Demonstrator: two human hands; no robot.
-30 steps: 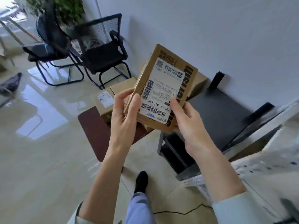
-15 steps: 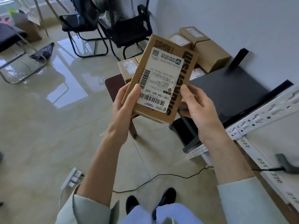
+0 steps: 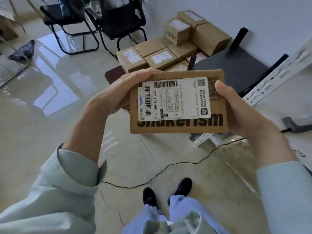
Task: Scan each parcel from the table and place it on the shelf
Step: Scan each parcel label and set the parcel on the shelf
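I hold a flat brown cardboard parcel (image 3: 217, 127) with a white barcode label facing me, lying level at chest height. My left hand (image 3: 116, 95) grips its left end, fingers curled over the top edge. My right hand (image 3: 236, 108) grips its right end, thumb on the front face. Several more brown parcels (image 3: 157, 54) are piled on a low dark-red table (image 3: 112, 76) beyond. The white metal shelf (image 3: 273, 76) rises at the right edge, with a grey scanner (image 3: 293, 126) lying on its board.
A black stand (image 3: 233, 70) sits between the table and the shelf. Two black chairs (image 3: 94, 21) are at the back left. A black cable (image 3: 168, 166) runs across the glossy tile floor near my feet.
The parcel has turned from upright and tilted to lying level, and has come lower and closer to me. The view has tipped further down toward the floor and my feet.
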